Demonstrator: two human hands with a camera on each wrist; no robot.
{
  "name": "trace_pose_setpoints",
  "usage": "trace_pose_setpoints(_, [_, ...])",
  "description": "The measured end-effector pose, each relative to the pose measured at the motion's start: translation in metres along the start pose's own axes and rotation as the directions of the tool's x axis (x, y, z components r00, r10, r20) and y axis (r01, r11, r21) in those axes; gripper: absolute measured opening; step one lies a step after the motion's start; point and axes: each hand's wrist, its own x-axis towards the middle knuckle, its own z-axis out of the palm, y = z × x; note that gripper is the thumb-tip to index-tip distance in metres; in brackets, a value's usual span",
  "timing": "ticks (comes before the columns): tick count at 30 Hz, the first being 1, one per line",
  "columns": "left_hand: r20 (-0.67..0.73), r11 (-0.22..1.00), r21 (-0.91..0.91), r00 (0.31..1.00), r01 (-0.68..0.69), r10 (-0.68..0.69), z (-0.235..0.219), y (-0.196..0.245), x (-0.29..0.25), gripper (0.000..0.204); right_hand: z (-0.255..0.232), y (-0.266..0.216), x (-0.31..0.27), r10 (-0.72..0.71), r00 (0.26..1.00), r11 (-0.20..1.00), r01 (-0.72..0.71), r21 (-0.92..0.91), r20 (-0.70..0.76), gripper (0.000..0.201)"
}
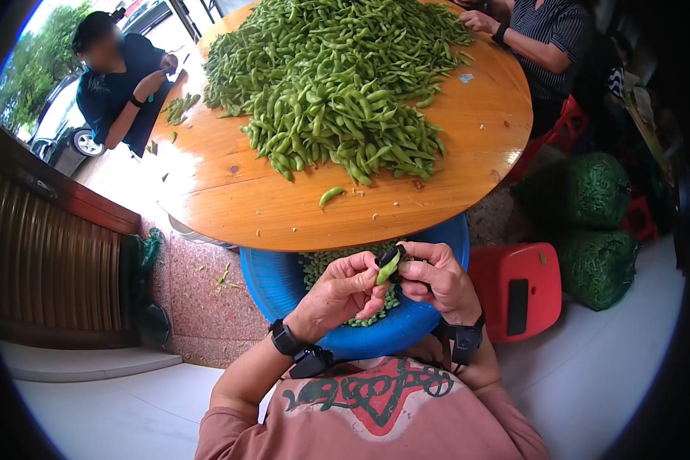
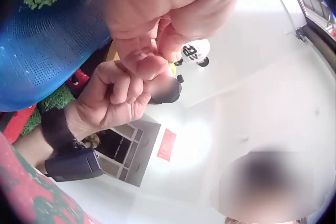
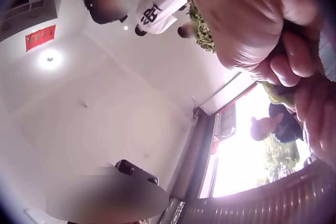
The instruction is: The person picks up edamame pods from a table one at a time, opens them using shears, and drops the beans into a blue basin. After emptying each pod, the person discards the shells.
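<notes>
Over the blue basin, my left hand (image 1: 337,295) pinches a green soybean pod (image 1: 388,274) between thumb and fingers. My right hand (image 1: 443,282) grips the same pod from the other side, its fingers curled in. Something black (image 1: 391,254) shows at the right fingertips, over the pod's upper end. The left wrist view has both hands meeting fingertip to fingertip, with most of the pod hidden behind them. In the right wrist view a bit of the pod (image 3: 279,94) shows between the hands. Shelled green beans (image 1: 318,268) lie in the basin (image 1: 264,280) below.
A round wooden table (image 1: 230,192) bears a large heap of pods (image 1: 337,84); one loose pod (image 1: 330,195) lies near its front edge. At right are a red stool (image 1: 540,284) and full green mesh bags (image 1: 598,264). Other people (image 1: 119,84) sit or stand around the table.
</notes>
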Motion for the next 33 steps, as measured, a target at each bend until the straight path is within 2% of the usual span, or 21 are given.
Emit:
trace_pose_setpoints(2, [-0.016, 1.0, 0.026, 1.0, -0.012, 0.012, 0.001, -0.002, 0.001, 0.01, -0.001, 0.004, 0.0, 0.009, 1.0, 1.0, -0.009, 0.002, -0.006, 0.014])
trace_pose_setpoints(4, [-0.128, 0.899, 0.429, 0.979, -0.09, 0.159, 0.001, -0.004, 0.002, 0.011, 0.001, 0.01, 0.002, -0.085, 0.989, 0.981, 0.062, -0.183, -0.121, 0.014])
trace_pose_setpoints(5, [-0.13, 0.899, 0.428, 0.979, -0.088, 0.158, 0.0, -0.005, 0.001, 0.011, 0.0, 0.016, 0.004, -0.083, 0.989, 0.982, 0.06, -0.181, -0.121, 0.014])
trace_pose_setpoints(6, [-0.156, 0.731, 0.679, 0.957, -0.075, 0.243, -0.002, -0.007, 0.001, 0.014, -0.002, 0.024, 0.007, -0.227, 0.967, 0.895, 0.162, -0.416, -0.113, 0.013])
trace_pose_setpoints(7, [-0.154, 0.498, 0.866, 0.931, -0.034, 0.331, -0.002, -0.007, 0.0, 0.017, -0.001, 0.029, 0.009, -0.361, 0.93, 0.742, 0.242, -0.626, -0.069, 0.013])
trace_pose_setpoints(8, [-0.132, 0.335, 0.942, 0.905, -0.012, 0.404, 0.0, -0.006, 0.0, 0.021, 0.004, 0.029, 0.007, -0.384, 0.918, 0.748, 0.248, -0.616, -0.097, 0.012])
trace_pose_setpoints(9, [-0.134, 0.336, 0.942, 0.905, -0.011, 0.405, 0.004, -0.002, 0.0, 0.021, 0.008, 0.026, 0.005, -0.382, 0.919, 0.748, 0.247, -0.616, -0.097, 0.012])
trace_pose_setpoints(11, [-0.204, 0.453, 0.89, 0.927, 0.042, 0.314, 0.013, 0.006, -0.002, 0.022, 0.013, 0.021, 0.003, -0.299, 0.94, 0.846, 0.182, -0.501, -0.163, 0.011])
trace_pose_setpoints(12, [-0.205, 0.455, 0.889, 0.927, 0.042, 0.314, 0.011, 0.008, -0.001, 0.022, 0.012, 0.021, 0.003, -0.297, 0.941, 0.846, 0.18, -0.502, -0.163, 0.011])
trace_pose_setpoints(14, [-0.233, 0.648, 0.758, 0.959, 0.074, 0.163, 0.005, 0.011, 0.0, 0.026, 0.01, 0.02, 0.004, -0.278, 0.947, 0.835, 0.155, -0.528, -0.162, 0.011])
trace_pose_setpoints(18, [-0.247, 0.738, 0.664, 0.967, 0.122, 0.062, 0.004, 0.016, -0.001, 0.031, 0.005, 0.025, 0.006, -0.226, 0.959, 0.861, 0.113, -0.496, -0.173, 0.012])
trace_pose_setpoints(20, [-0.256, 0.715, 0.689, 0.962, 0.114, 0.093, 0.001, 0.01, 0.001, 0.031, 0.001, 0.034, 0.01, -0.456, 0.887, 0.564, 0.226, -0.794, -0.071, 0.011])
trace_pose_setpoints(21, [-0.257, 0.715, 0.689, 0.962, 0.114, 0.093, -0.003, 0.005, 0.003, 0.031, 0.004, 0.034, 0.009, -0.456, 0.887, 0.565, 0.226, -0.794, -0.071, 0.011])
trace_pose_setpoints(23, [-0.238, 0.653, 0.755, 0.952, 0.056, 0.194, -0.009, -0.007, 0.005, 0.029, 0.017, 0.034, 0.01, -0.632, 0.774, 0.277, 0.268, -0.923, 0.035, 0.011])
trace_pose_setpoints(24, [-0.264, 0.611, 0.79, 0.931, 0.058, 0.253, -0.005, -0.013, 0.007, 0.025, 0.021, 0.035, 0.011, -0.672, 0.738, 0.217, 0.268, -0.939, 0.055, 0.01])
trace_pose_setpoints(25, [-0.265, 0.611, 0.789, 0.931, 0.058, 0.253, -0.002, -0.02, 0.009, 0.025, 0.024, 0.036, 0.011, -0.672, 0.738, 0.218, 0.268, -0.938, 0.055, 0.01])
trace_pose_setpoints(27, [-0.324, 0.68, 0.733, 0.884, 0.01, 0.337, 0.001, -0.029, 0.012, 0.022, 0.028, 0.037, 0.011, -0.688, 0.72, 0.156, 0.271, -0.95, 0.092, 0.011])
trace_pose_setpoints(29, [-0.326, 0.677, 0.735, 0.889, 0.025, 0.322, 0.003, -0.029, 0.01, 0.018, 0.026, 0.038, 0.013, -0.693, 0.714, 0.159, 0.286, -0.945, 0.1, 0.01])
trace_pose_setpoints(31, [-0.129, 0.493, 0.862, 0.891, -0.116, 0.436, 0.003, -0.028, 0.01, 0.014, 0.022, 0.037, 0.014, -0.698, 0.708, 0.161, 0.301, -0.94, 0.107, 0.01])
trace_pose_setpoints(32, [-0.131, 0.494, 0.862, 0.891, -0.114, 0.435, 0.002, -0.027, 0.01, 0.014, 0.019, 0.036, 0.014, -0.684, 0.725, 0.22, 0.306, -0.926, 0.077, 0.009])
trace_pose_setpoints(33, [-0.243, 0.76, 0.647, 0.927, -0.064, 0.285, 0.0, -0.026, 0.011, 0.013, 0.015, 0.035, 0.014, -0.668, 0.742, 0.279, 0.31, -0.909, 0.048, 0.009])
